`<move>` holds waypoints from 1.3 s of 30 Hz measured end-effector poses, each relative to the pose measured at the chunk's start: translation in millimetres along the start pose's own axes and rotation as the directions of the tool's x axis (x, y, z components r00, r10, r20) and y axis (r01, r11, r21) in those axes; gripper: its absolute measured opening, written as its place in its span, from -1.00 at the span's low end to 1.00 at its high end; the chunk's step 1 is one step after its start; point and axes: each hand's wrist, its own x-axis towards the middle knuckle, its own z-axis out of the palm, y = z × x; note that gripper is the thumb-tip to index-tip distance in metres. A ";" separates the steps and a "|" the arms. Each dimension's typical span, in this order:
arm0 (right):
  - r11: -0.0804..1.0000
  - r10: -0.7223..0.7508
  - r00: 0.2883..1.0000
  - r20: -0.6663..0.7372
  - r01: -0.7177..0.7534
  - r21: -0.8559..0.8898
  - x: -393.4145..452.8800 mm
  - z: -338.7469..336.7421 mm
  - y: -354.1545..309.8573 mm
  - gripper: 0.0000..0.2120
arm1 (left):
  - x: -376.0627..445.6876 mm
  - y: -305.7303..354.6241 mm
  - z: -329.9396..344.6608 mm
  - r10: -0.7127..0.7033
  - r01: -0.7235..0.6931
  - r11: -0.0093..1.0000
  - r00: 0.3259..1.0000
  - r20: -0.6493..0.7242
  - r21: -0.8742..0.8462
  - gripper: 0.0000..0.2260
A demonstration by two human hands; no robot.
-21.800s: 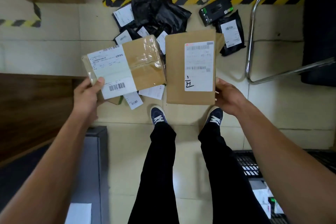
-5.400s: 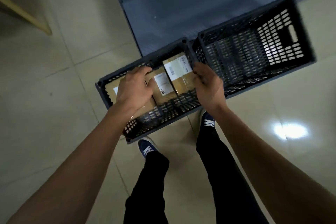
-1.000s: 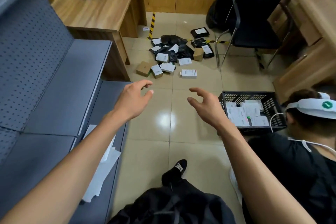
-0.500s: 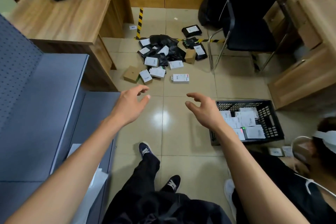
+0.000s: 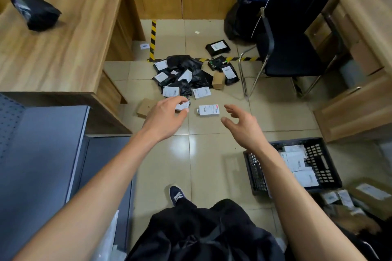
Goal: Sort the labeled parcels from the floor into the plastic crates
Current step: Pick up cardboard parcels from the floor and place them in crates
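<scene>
Both arms have stretched farther toward the heap of parcels (image 5: 186, 76) since half a second ago, and the view has closed in on the floor; the left hand (image 5: 164, 117) hangs with fingers loosely curved and holding nothing, in line with a small white-labelled packet (image 5: 182, 105) at the near edge of the heap, though whether it touches the packet cannot be told; the right hand (image 5: 242, 126) is spread, fingers apart, empty, just beside a flat white parcel (image 5: 209, 110) lying alone on the tiles; black bags and brown boxes lie piled beyond, against yellow-and-black floor tape (image 5: 152, 40); a black plastic crate (image 5: 322, 163) holding white-labelled parcels stands on the floor at the person's right, partly behind the right forearm; a wooden desk (image 5: 63, 38) with a black bag (image 5: 35, 8) on it stands at left; a black chair (image 5: 292, 48) stands at right.
</scene>
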 end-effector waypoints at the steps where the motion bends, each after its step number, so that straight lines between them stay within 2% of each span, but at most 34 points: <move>1: 1.000 -0.001 1.000 -0.002 0.001 0.001 12.7 -1.5 -4.0 -0.58 | 14.3 1.1 -4.5 0.003 -0.003 1.000 1.000 0.004 -0.003 -0.71; 6: 1.000 0.006 1.000 -0.020 -0.006 0.004 75.1 -17.6 -10.9 -0.56 | 83.0 8.2 -10.6 0.003 -0.003 1.000 1.000 0.027 0.002 -0.70; 14: 0.996 0.024 1.000 0.007 -0.024 0.088 216.2 -58.0 -0.6 -0.42 | 200.9 24.1 5.5 -0.115 0.111 0.992 0.989 0.087 0.054 -0.69; 20: 0.996 -0.040 0.982 0.186 0.054 -0.069 319.7 -69.5 1.6 -0.44 | 276.6 31.0 4.5 -0.188 0.180 0.979 0.979 0.079 0.096 -0.68; 26: 0.992 -0.034 0.948 0.316 0.072 -0.108 401.7 -64.7 -2.4 -0.46 | 336.9 5.5 0.9 -0.304 0.302 0.952 0.950 0.069 0.046 -0.68; 32: 0.939 -0.027 0.928 0.373 0.151 -0.310 490.4 -53.9 -4.2 -0.47 | 416.3 -37.2 3.7 -0.369 0.378 0.924 0.921 0.127 -0.062 -0.68; 39: 0.951 0.045 0.918 0.394 0.081 -0.298 578.2 -41.1 -14.5 -0.49 | 498.2 -59.5 7.7 -0.428 0.456 0.875 0.886 0.179 -0.161 -0.69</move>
